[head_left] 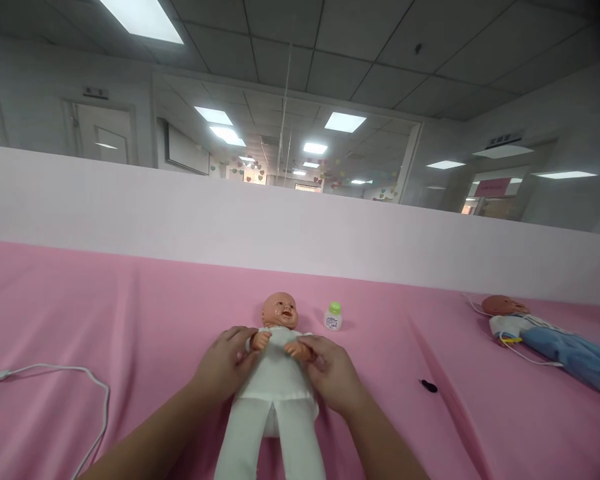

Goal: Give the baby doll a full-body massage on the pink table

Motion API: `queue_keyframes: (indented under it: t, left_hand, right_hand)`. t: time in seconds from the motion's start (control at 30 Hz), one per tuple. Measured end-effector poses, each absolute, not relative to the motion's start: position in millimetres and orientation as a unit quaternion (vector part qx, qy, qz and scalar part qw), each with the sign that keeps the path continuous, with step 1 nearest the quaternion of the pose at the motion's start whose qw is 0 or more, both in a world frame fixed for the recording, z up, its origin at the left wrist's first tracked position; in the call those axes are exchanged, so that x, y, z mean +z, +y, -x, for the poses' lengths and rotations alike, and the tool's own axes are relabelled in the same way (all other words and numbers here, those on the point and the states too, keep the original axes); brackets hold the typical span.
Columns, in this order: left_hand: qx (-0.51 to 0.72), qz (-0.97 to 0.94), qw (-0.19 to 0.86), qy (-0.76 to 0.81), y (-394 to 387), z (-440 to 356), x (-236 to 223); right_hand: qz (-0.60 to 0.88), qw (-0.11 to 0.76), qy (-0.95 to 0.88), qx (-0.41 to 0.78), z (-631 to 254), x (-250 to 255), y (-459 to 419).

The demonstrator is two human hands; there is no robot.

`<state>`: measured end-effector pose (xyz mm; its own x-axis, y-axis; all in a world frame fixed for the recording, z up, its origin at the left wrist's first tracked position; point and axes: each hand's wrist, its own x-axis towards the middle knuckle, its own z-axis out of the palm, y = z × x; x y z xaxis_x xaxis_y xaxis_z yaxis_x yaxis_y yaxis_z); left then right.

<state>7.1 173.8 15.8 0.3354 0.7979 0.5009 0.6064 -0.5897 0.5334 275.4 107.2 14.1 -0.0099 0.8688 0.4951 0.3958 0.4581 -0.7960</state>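
A baby doll (279, 380) in a white top and white trousers lies on its back on a pink cloth, head away from me. My left hand (227, 363) grips the doll's arm on the left side, thumb and fingers around it near the doll's small hand. On the other side my right hand (333, 370) is closed around the doll's other arm by the wrist. Both doll hands rest over its chest. Just right of the doll's head stands a small clear bottle (333, 319) with a green cap and a printed label.
Pink cloth (180, 300) covers the table up to a low white partition (300, 233) topped by glass. A second doll (560, 343) in blue and white lies far right with a white cord. A small black object (429, 386) is nearer. At left runs a white cable (100, 387).
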Motion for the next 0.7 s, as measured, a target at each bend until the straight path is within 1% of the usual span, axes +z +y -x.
queue_keyframes:
  t: [0.1, 0.17, 0.23, 0.27, 0.33, 0.43, 0.5, 0.6, 0.63, 0.7]
  left_hand:
    - [0.335, -0.844, 0.065, 0.414, 173, -8, 14]
    - [0.317, -0.857, 0.04, 0.404, 173, -9, 14]
    - [0.309, -0.862, 0.038, 0.399, 173, -9, 14]
    - [0.311, -0.861, 0.047, 0.4, 173, -9, 14]
    - [0.326, -0.849, 0.081, 0.408, 174, -8, 14]
    - [0.383, -0.799, 0.149, 0.438, 180, -2, 14]
    - [0.426, -0.744, 0.214, 0.468, 188, 4, 13]
    - [0.489, -0.644, 0.325, 0.491, 201, 15, 10]
    - [0.509, -0.605, 0.361, 0.495, 205, 18, 9]
    - [0.54, -0.516, 0.436, 0.502, 211, 23, 8]
  right_hand:
    - [0.519, 0.419, -0.734, 0.128, -267, 20, 100]
    - [0.536, 0.37, -0.753, 0.094, -263, 22, 97]
    - [0.54, 0.355, -0.758, 0.087, -262, 22, 96]
    - [0.541, 0.363, -0.753, 0.09, -261, 21, 97]
    - [0.534, 0.409, -0.729, 0.126, -263, 18, 99]
    - [0.498, 0.514, -0.653, 0.248, -273, 12, 108]
    - [0.475, 0.581, -0.582, 0.314, -285, 7, 117]
    - [0.455, 0.675, -0.453, 0.364, -306, -2, 130]
    - [0.452, 0.694, -0.408, 0.384, -313, -6, 133]
    - [0.463, 0.705, -0.321, 0.43, -326, -14, 140]
